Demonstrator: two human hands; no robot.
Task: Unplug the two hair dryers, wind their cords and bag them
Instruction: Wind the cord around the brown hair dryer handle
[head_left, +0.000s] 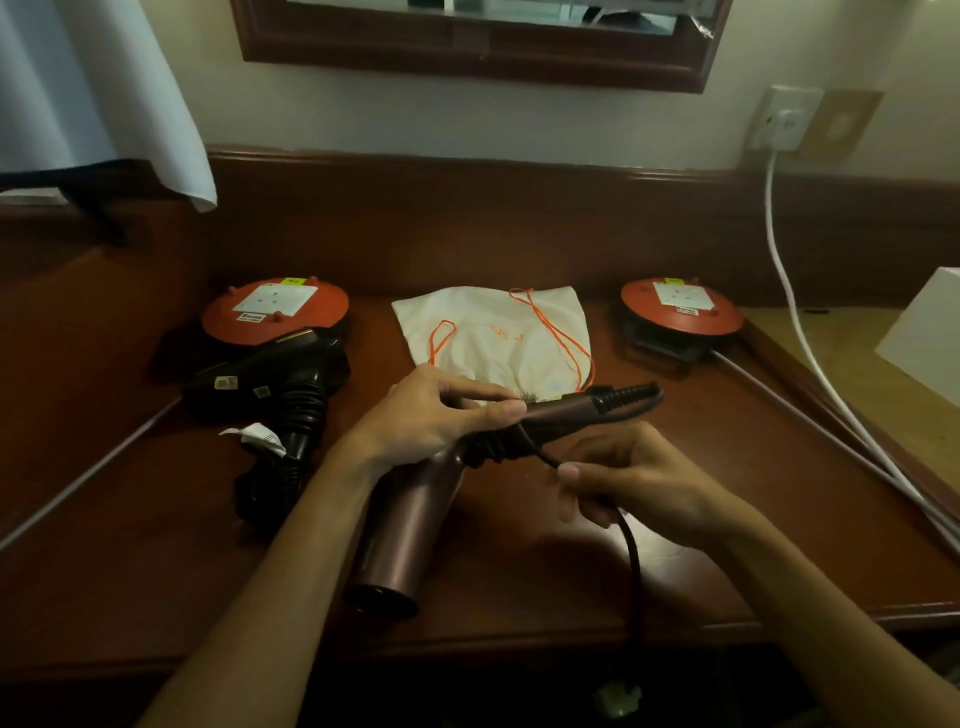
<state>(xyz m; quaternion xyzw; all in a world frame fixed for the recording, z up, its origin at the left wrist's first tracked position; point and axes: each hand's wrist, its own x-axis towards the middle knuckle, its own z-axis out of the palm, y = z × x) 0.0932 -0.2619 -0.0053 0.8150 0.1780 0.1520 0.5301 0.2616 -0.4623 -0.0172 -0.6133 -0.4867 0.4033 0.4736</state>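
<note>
My left hand (441, 415) grips the handle of a maroon hair dryer (402, 530), whose barrel points down toward the desk's front edge. A few turns of its black cord (632, 551) lie around the handle. My right hand (623, 483) pinches that cord just right of the handle; the rest of it hangs over the desk edge with the plug (618, 699) dangling below. A black hair dryer (280, 382) lies at the left with its cord bunched beside it. A cream drawstring bag (498, 332) with orange strings lies flat behind my hands.
Two red cable reels with sockets sit at the back, one on the left (275, 309) and one on the right (680, 306). A white cable (789, 291) runs from a wall socket (782, 122) down across the right side of the wooden desk (519, 597). A white box (930, 338) stands far right.
</note>
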